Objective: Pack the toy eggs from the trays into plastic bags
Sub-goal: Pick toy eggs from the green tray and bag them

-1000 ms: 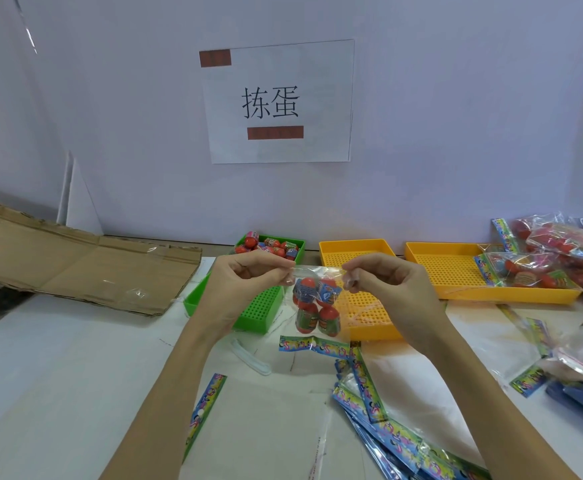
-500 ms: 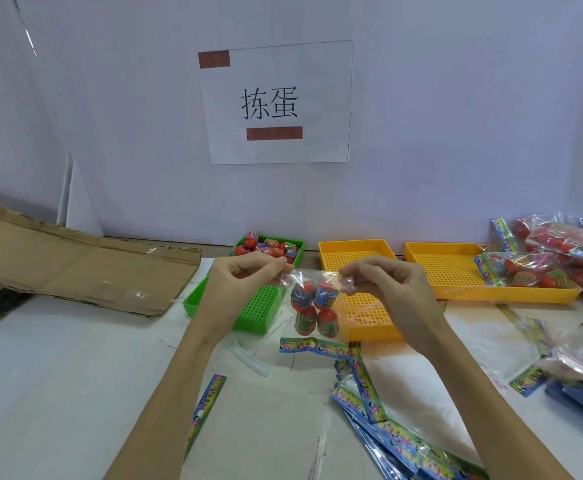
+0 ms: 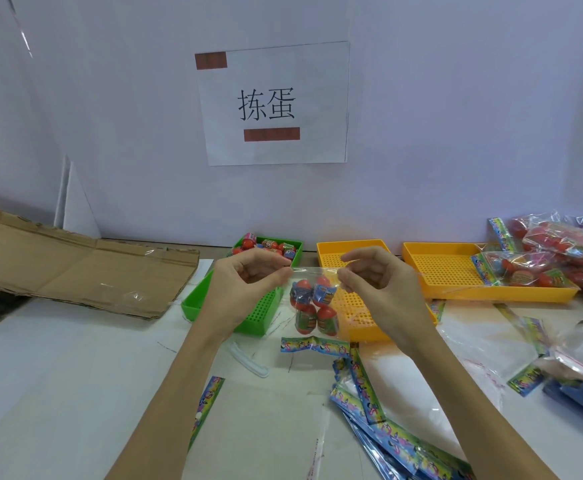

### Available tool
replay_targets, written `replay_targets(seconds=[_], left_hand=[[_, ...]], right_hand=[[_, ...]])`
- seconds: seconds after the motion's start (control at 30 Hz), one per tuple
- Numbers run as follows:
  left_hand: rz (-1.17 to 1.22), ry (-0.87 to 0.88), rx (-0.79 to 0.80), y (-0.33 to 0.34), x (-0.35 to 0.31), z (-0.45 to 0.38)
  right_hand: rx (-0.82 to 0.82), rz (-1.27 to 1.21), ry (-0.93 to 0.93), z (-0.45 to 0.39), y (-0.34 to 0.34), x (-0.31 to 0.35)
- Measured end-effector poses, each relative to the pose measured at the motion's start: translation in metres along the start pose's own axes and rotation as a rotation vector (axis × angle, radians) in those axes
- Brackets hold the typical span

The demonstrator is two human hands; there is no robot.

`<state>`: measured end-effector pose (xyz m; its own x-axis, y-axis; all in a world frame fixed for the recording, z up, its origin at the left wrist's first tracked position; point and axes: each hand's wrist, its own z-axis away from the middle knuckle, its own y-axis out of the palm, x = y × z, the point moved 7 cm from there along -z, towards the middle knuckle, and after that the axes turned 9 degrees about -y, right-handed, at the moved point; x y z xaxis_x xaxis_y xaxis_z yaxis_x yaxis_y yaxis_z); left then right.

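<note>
Hands (image 3: 314, 282) pinch bag (image 3: 314, 306); seal unclear.

The near part of the green tray (image 3: 196, 303) is hidden behind the left hand (image 3: 245, 292), and part of the middle yellow tray (image 3: 352, 244) behind the right hand (image 3: 380, 289). The pile of filled bags (image 3: 560, 251) is cut off by the right edge. The print on the toy eggs (image 3: 312, 306) is too small to be read.
</note>
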<state>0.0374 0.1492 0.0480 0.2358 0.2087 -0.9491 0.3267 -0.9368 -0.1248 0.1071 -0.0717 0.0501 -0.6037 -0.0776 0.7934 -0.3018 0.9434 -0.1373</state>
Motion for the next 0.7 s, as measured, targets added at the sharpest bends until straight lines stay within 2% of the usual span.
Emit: replay_targets(seconds=[0.1,0.23,0.33,0.43,0.53,0.6,0.7], left_hand=[[-0.054,-0.015,0.111,0.006,-0.001,0.002],[-0.249,0.029,0.193,0.028,-0.011,0.005],[-0.181,-0.048,0.208,0.039,-0.008,0.007],[-0.107,-0.055,0.132,0.032,-0.008,0.004],[0.046,-0.106,-0.054,0.015,-0.005,0.0],[0.144,-0.137,-0.172,0.005,0.0,-0.001],[0.194,-0.21,-0.135,0.007,0.006,-0.002]], right_hand=[[0.072,-0.029,-0.013,0.001,0.007,0.004],[0.169,-0.057,-0.049,0.003,0.02,0.012],[0.143,-0.074,-0.077,0.003,0.021,0.017],[0.085,-0.107,-0.039,0.003,0.018,0.017],[0.174,-0.031,0.081,0.007,0.024,0.008],[0.17,0.018,0.144,0.009,0.023,-0.001],[0.079,-0.095,0.218,0.012,0.022,-0.005]])
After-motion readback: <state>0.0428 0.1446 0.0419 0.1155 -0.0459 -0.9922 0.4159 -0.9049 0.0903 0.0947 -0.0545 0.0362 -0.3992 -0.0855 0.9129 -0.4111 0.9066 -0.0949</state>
